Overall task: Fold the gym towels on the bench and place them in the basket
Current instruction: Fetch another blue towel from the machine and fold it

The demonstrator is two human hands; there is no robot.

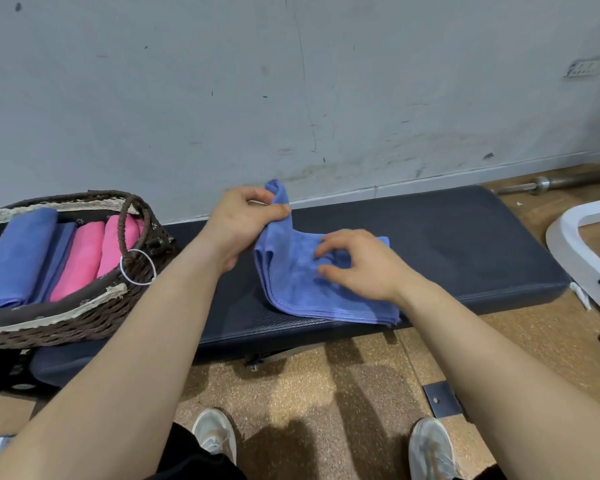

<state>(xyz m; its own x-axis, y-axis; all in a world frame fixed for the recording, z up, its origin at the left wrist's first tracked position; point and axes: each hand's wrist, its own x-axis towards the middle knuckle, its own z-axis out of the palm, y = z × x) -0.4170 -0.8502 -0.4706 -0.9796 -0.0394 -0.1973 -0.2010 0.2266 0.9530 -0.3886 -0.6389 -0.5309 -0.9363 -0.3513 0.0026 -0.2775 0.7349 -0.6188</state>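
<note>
Three blue towels (312, 289) (18, 258) (60, 258), two pink towels (84, 261) (118, 242); one basket (66, 315), one bench (465, 244), two hands (243, 226) (364, 268)

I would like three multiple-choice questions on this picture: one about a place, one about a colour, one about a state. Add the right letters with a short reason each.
1. Where is the basket, seen from the towel being folded?
A. To its right
B. Behind it, on the wall
C. To its left

2. Which colour is that towel?
A. Pink
B. Blue
C. White

3. What does the left hand do?
A. Pinches a raised towel corner
B. Lies flat on the floor
C. Holds the basket handle

Answers:
1 C: the basket stands at the picture's left, by the bench end.
2 B: it is blue on the dark bench.
3 A: thumb and fingers pinch the corner, lifted above the bench.
</note>
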